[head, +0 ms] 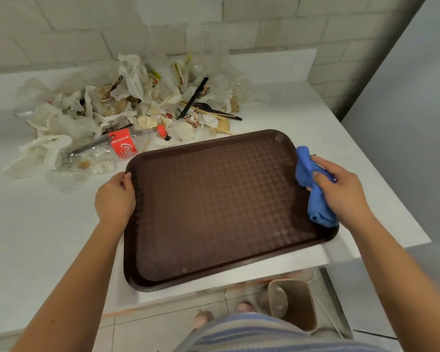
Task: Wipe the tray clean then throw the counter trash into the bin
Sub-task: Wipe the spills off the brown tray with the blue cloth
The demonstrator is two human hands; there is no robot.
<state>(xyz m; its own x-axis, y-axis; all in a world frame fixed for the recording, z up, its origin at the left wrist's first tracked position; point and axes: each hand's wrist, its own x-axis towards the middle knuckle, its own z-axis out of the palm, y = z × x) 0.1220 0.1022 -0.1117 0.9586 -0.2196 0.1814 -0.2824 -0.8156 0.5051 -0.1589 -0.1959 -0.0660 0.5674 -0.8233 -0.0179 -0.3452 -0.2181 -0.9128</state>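
A dark brown textured tray [214,207] lies on the white counter [36,224] near its front edge. My left hand [114,196] grips the tray's left rim, thumb on top. My right hand [338,189] is shut on a bunched blue cloth [309,179] that rests against the tray's right rim. Behind the tray sits a heap of trash [127,97]: crumpled napkins, clear plastic, a crushed cola bottle [112,147], a black fork [214,109] and a black straw. The brown bin [300,303] stands on the floor below the counter's edge, to the right of my feet.
A tiled wall runs behind the counter. A grey panel or door stands to the right of the counter's right edge. The counter's front edge has a step where the tray overhangs slightly. Tiled floor lies below.
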